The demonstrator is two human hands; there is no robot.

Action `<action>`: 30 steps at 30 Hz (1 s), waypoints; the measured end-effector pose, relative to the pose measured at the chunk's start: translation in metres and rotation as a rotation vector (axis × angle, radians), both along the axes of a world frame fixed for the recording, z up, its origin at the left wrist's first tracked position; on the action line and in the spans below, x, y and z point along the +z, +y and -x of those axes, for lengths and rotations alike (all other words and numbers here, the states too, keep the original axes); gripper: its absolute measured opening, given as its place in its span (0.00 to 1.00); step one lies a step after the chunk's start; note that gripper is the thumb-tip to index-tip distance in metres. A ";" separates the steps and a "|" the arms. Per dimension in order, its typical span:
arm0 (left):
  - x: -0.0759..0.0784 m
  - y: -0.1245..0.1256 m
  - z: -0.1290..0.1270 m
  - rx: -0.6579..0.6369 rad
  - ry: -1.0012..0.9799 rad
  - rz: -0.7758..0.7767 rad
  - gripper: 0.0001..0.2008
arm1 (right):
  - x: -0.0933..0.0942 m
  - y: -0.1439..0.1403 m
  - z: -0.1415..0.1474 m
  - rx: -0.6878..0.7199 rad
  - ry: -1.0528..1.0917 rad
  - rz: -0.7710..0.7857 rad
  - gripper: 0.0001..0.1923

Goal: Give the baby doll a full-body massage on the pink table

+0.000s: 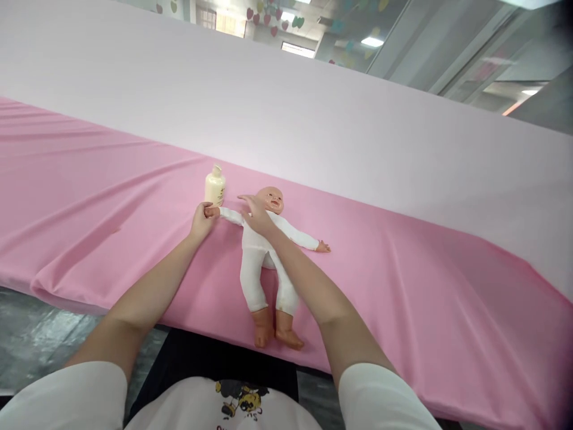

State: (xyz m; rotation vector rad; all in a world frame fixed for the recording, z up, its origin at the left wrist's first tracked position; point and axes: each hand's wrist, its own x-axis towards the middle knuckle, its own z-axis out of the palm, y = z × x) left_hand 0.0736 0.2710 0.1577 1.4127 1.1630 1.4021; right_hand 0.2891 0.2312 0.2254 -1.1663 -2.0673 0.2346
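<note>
A baby doll [257,239] with a white cloth body lies on its back, its head away from me and its feet near the table's front edge. My left hand [202,222] is closed around the doll's hand, and that arm of the doll is stretched out to the left. Over the doll's shoulder and upper chest lies my right hand [257,214], its fingers extended to the left beside the head and partly covering it. Just behind my left hand stands a cream-coloured pump bottle [215,186], upright.
Pink cloth [147,239] with loose folds covers the long table. A white wall panel [313,131] rises along its back edge, with windows or glass above. Grey floor [54,325] shows at the lower left.
</note>
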 end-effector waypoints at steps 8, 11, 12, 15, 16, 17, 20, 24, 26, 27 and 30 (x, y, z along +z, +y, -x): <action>0.001 -0.026 -0.026 -0.152 -0.244 -0.094 0.22 | -0.035 -0.022 0.015 0.090 0.022 0.264 0.35; 0.004 -0.039 -0.033 -0.275 -0.126 -0.232 0.12 | -0.034 -0.023 0.007 0.116 0.038 0.219 0.35; 0.005 -0.043 -0.034 -0.333 -0.088 -0.274 0.08 | -0.034 -0.022 0.006 0.123 0.036 0.205 0.34; 0.008 -0.051 -0.037 -0.440 0.038 -0.443 0.02 | -0.036 -0.021 0.006 0.107 0.044 0.206 0.34; 0.008 -0.053 -0.036 -0.443 0.095 -0.499 0.03 | -0.036 -0.022 0.005 0.101 0.047 0.214 0.35; 0.009 -0.055 -0.036 -0.436 0.156 -0.553 0.04 | -0.036 -0.023 0.005 0.096 0.050 0.220 0.35; 0.012 -0.058 -0.035 -0.437 0.311 -0.655 0.10 | -0.035 -0.027 0.004 0.072 0.054 0.220 0.35; 0.013 -0.059 -0.034 -0.418 0.391 -0.658 0.14 | -0.031 -0.027 0.004 0.029 -0.040 0.194 0.29; 0.013 -0.058 -0.034 -0.372 0.411 -0.627 0.19 | -0.030 -0.025 0.005 0.029 -0.129 0.171 0.23; 0.013 -0.058 -0.034 -0.349 0.422 -0.608 0.22 | -0.030 -0.024 0.006 0.041 -0.166 0.159 0.19; 0.014 -0.057 -0.033 -0.303 0.463 -0.555 0.25 | -0.031 -0.021 0.006 0.087 -0.196 0.135 0.16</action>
